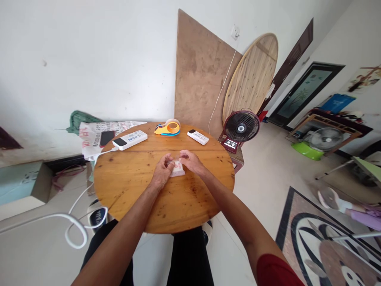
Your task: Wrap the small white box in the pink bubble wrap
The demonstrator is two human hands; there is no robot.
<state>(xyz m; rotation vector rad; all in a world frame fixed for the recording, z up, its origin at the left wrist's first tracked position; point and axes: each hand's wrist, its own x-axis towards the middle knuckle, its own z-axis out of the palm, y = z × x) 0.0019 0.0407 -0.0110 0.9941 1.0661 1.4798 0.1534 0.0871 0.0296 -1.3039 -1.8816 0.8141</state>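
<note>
Hands meet over a small pinkish-white packet (177,171) on the round wooden table (133,190): left hand (162,171) curled, fingertips pinching its left edge, right hand (190,161) curled on its top right corner. Beyond them lie a white power bank (130,140), tape dispenser (168,128) and remote control (198,137).

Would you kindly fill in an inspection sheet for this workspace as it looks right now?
Surface: round wooden table, seam across it.
Job's things: small pinkish packet flat on the table.
Clutter: power bank, remote, tape dispenser, phone on a printed bag.
Grips: left hand and right hand both on the packet; whether pinched, cannot tell.
Cables: white cable from power bank loops off the table edge.
Surroundings: fan, boards against wall, patterned rug.
</note>
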